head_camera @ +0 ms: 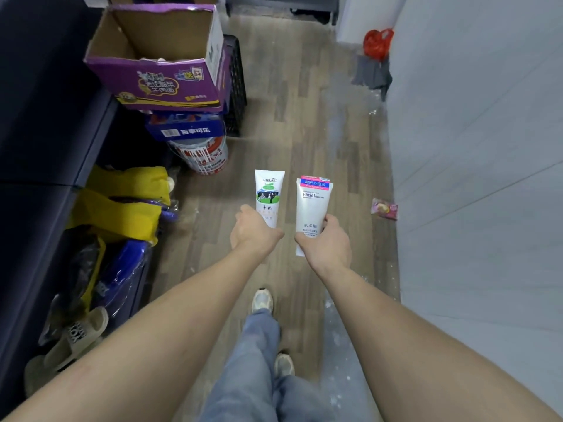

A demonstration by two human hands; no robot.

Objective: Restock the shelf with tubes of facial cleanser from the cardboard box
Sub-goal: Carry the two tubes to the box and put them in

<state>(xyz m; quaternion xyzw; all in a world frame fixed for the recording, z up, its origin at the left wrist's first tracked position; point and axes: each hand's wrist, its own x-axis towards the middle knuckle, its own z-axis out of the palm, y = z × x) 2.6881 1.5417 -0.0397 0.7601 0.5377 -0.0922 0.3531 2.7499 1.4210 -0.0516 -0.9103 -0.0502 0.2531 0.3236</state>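
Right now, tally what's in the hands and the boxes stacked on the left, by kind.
Cleanser tubes: 2, the cow-print tube in the left hand and the Facial tube in the right hand
Cardboard boxes: 2, the purple box stacked on the blue box
Total: 4

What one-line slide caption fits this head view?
Left hand and right hand each grip a cleanser tube upright over the wooden floor, purple cardboard box at left.
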